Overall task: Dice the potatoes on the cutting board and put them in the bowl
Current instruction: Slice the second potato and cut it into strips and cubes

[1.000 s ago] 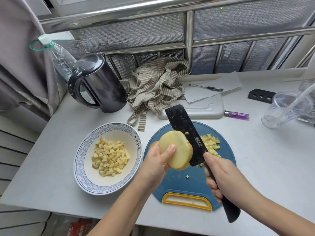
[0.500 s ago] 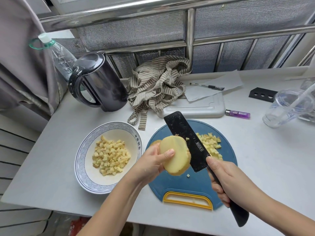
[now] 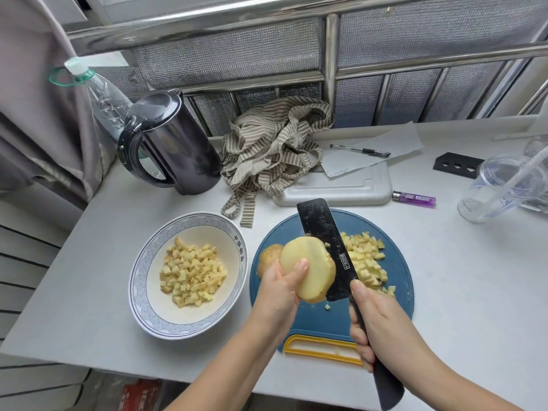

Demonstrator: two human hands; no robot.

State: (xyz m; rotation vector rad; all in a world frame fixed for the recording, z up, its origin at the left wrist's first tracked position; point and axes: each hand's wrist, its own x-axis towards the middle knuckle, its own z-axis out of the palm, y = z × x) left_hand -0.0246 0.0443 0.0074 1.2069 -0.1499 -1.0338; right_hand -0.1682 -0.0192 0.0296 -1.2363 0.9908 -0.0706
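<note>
Low in the middle of the frame, my left hand [image 3: 281, 287] grips a halved potato [image 3: 308, 268]. My thumb presses its pale cut face, my fingers curl behind it, and it is lifted above the blue cutting board [image 3: 320, 321]. Just right of it, my right hand [image 3: 382, 318] is wrapped around the black handle of the knife [image 3: 326, 241], whose broad blade seems to touch the potato's right edge. I judge the half firm and fairly heavy, and the wet cut face likely slippery. It should sit steadier with the flat side down, pinned from above by fingertips tucked back from the blade. Behind my left hand another potato piece [image 3: 268, 256] rests on the board. A heap of diced pieces [image 3: 364, 259] lies on the board's right part; they are small and light, and would probably scatter unless swept together. At centre left, just beside the board, the bowl [image 3: 139, 292] already holds cubes. A dark kettle [image 3: 175, 149] stands at upper left.
</note>
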